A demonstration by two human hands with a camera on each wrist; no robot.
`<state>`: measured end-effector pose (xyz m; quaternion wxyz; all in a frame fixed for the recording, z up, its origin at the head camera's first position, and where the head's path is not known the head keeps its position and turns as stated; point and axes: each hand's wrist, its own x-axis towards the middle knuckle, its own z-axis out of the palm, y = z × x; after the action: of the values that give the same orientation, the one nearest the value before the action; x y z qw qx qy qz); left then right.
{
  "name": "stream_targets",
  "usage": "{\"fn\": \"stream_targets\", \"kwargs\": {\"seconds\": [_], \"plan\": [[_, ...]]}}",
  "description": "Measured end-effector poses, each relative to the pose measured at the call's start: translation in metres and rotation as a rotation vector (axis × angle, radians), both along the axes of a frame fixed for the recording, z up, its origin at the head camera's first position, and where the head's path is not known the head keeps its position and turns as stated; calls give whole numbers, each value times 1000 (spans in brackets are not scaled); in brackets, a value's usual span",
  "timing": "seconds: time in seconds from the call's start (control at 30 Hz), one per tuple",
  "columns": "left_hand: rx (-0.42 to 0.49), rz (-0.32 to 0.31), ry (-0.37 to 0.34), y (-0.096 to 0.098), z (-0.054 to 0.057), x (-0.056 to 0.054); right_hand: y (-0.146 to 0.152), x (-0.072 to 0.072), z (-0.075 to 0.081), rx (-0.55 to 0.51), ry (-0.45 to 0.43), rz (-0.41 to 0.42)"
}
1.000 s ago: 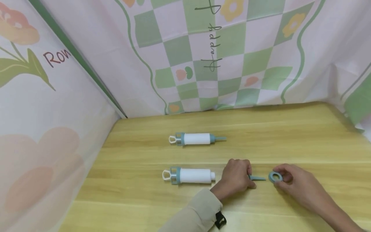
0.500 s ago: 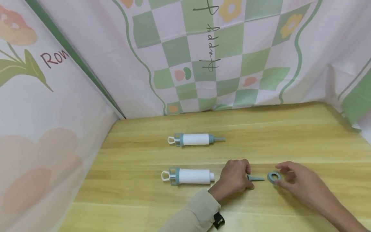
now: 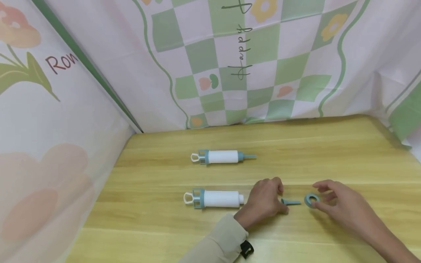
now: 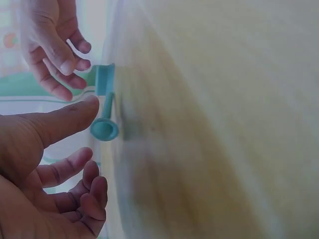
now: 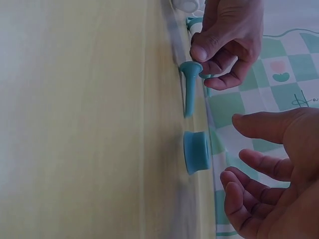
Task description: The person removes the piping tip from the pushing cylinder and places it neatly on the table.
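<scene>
Slim teal nozzle (trumpet-mouthed), squat teal ring

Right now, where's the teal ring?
In the head view, the teal ring is at the lower right, on the table, between the narrow tip of the teal nozzle and the right hand.

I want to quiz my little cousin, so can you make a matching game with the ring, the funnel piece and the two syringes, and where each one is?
Things
1. Blue-green ring
2. Blue-green funnel piece
3. Syringe with its tip on
4. Syringe with a bare white end

Places
A. Just left of the left hand
B. By the right hand
C. Between the left hand and the ring
D. Nearest the checked cloth

Right pairs: 1-B, 2-C, 3-D, 4-A
</scene>
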<state>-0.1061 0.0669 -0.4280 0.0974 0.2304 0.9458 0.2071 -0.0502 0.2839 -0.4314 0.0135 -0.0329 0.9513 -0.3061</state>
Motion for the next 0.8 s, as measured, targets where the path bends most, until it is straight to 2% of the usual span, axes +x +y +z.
{"fn": "stream_targets", "kwargs": {"seconds": [0.17, 0.27, 0.47, 0.8], "plan": [[21, -2, 27, -1, 6, 0, -4, -2, 7, -14, 30, 10], [43, -1, 18, -4, 11, -1, -7, -5, 11, -10, 79, 20], [44, -29, 33, -11, 22, -7, -14, -16, 22, -22, 156, 43], [118, -6, -9, -26, 42, -17, -34, -32, 36, -27, 244, 79]]}}
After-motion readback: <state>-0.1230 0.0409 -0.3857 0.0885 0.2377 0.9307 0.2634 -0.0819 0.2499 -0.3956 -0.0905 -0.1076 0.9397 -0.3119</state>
